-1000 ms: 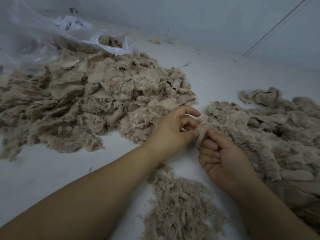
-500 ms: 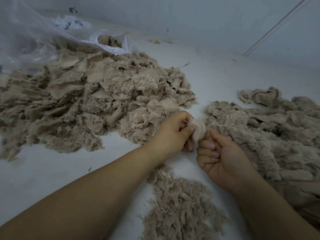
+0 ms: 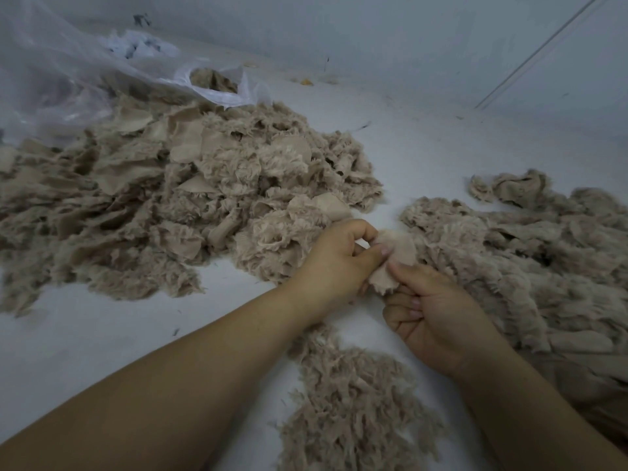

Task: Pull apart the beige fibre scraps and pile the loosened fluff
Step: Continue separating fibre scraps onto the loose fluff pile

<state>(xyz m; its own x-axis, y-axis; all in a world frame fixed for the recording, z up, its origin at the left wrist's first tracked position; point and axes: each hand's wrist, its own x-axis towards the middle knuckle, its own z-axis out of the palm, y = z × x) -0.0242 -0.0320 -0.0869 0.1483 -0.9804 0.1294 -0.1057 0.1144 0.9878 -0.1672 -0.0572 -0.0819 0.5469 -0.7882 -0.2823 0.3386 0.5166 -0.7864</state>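
Observation:
A small beige fibre scrap is held between both hands at the centre. My left hand pinches its upper edge with thumb and fingers. My right hand pinches its lower right edge, the other fingers curled under. A big heap of beige scraps covers the left side of the white surface. A second heap of beige scraps lies to the right, just behind my right hand. A pile of loosened fluff sits below my hands, between my forearms.
A clear plastic bag with more scraps in its mouth lies at the back left. The white surface meets a pale wall at the back. Small dark specks dot the surface.
The scrap has been spread wider between my hands. My left hand has shifted slightly left and my right hand now pinches the scrap's lower edge.

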